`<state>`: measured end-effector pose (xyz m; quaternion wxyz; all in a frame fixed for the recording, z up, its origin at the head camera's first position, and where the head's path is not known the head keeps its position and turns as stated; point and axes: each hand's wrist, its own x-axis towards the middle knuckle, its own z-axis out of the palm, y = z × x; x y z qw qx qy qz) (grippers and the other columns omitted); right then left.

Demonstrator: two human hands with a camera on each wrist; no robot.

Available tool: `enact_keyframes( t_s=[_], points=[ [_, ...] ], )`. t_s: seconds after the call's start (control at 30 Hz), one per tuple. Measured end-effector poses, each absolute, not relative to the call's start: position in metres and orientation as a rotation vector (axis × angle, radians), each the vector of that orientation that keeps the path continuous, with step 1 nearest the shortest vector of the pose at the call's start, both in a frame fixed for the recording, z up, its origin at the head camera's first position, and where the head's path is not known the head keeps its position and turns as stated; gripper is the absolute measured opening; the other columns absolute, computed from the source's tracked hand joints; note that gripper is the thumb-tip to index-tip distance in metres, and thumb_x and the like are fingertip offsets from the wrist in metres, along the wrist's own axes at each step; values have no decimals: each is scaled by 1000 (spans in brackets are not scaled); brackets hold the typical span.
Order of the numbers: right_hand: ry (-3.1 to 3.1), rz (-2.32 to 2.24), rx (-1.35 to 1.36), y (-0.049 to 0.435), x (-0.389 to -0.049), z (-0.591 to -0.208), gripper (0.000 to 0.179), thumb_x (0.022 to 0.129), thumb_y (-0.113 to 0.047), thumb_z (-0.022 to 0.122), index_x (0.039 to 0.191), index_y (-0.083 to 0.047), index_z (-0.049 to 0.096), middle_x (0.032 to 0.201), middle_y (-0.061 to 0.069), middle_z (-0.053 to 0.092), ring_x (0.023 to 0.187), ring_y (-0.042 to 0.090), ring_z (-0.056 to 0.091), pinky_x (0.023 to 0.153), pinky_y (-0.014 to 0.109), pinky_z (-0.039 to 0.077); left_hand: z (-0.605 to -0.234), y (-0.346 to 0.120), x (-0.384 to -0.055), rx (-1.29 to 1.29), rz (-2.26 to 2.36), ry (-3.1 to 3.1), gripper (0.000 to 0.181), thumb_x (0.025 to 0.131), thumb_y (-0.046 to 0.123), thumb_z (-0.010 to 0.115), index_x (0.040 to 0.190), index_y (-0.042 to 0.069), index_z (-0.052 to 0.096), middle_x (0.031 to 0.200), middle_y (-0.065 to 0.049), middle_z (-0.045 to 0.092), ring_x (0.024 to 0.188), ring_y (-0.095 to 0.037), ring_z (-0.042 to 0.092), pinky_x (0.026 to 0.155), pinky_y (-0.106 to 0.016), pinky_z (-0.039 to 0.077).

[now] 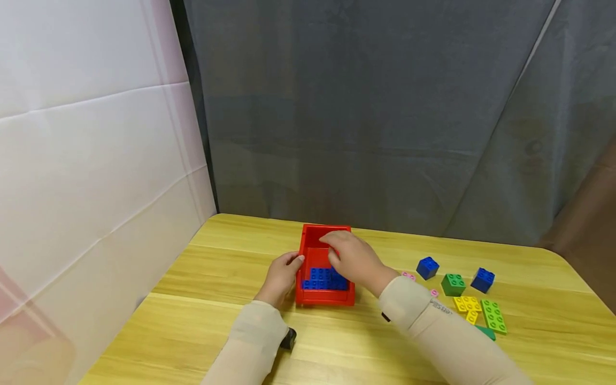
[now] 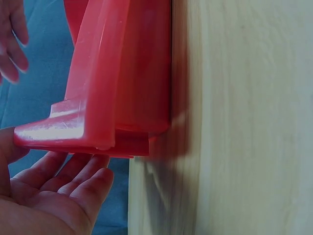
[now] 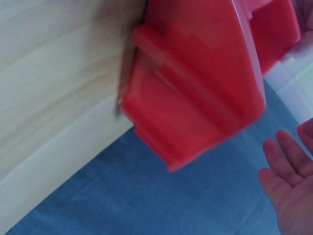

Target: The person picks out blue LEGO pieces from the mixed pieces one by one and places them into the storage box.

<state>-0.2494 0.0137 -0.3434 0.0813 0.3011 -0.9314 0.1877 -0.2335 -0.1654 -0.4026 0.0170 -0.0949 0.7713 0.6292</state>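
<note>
A red plastic bin stands on the wooden table, with several blue building blocks at its near end. My left hand holds the bin's left rim; in the left wrist view the thumb lies over the rim and the fingers are under it outside the wall. Above the bin's right side is my right hand, hiding part of the inside. Its fingers are loosely bent, apart from the bin wall in the right wrist view, with nothing held in them.
Right of the bin lie two blue blocks, a green block, yellow blocks, a light green block, small pink pieces and a dark green piece partly behind the right sleeve. A grey curtain hangs behind the table.
</note>
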Motion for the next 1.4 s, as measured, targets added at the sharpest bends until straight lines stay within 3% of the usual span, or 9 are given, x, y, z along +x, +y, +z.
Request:
enact_keyframes(
  t_s=[0.67, 0.97, 1.4],
  points=[
    [-2560, 545, 877, 68, -219, -350, 32, 90, -9, 64, 121, -13, 66, 121, 4, 65, 115, 22, 59, 94, 40, 52, -403, -169, -230, -290, 1976, 2392, 43, 102, 23, 48, 137, -2, 50, 134, -22, 54, 120, -37, 53, 102, -50, 43],
    [-2565, 514, 843, 82, -208, -357, 32, 90, -11, 64, 121, -12, 65, 122, 4, 64, 116, 23, 58, 95, 42, 51, -402, -175, -229, -325, 1950, 2375, 44, 102, 27, 47, 139, 3, 49, 139, -20, 50, 126, -38, 47, 104, -51, 41],
    [-2583, 463, 757, 104, -207, -365, 31, 88, -9, 67, 119, -6, 66, 121, 9, 64, 115, 29, 58, 92, 46, 51, -401, -181, -227, -345, 1965, 2400, 42, 102, 23, 49, 137, 1, 51, 135, -21, 54, 122, -36, 51, 104, -50, 42]
  ],
)
